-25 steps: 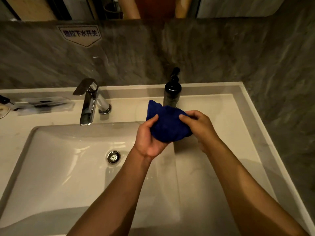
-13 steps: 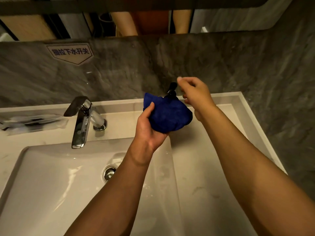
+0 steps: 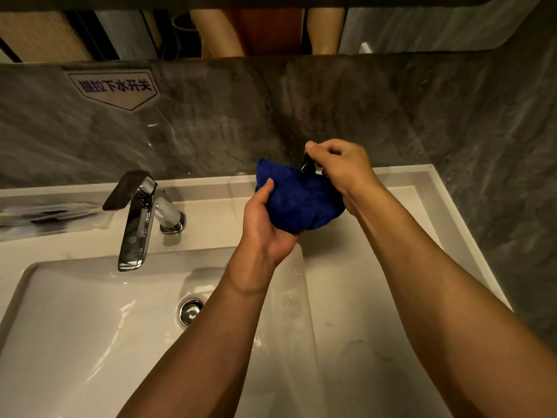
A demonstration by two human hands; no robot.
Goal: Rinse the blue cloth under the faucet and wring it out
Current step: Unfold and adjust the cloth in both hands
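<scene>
A bunched blue cloth (image 3: 297,202) sits cupped in my left hand (image 3: 265,224), held above the counter to the right of the basin. My right hand (image 3: 337,167) rests on top of the black pump head (image 3: 306,165) of a soap bottle, fingers curled over it; the cloth hides the bottle's body. The chrome faucet (image 3: 138,220) stands to the left, its spout over the white sink (image 3: 75,321). No water runs from it.
A round metal drain (image 3: 190,310) lies in the basin. Wrapped items (image 3: 45,214) rest on the counter left of the faucet. A grey stone backsplash with a sign (image 3: 114,87) rises behind, and a mirror is above it.
My right hand let go of the cloth, rose to the soap pump and now curls over its head. My left hand keeps the cloth under the pump.
</scene>
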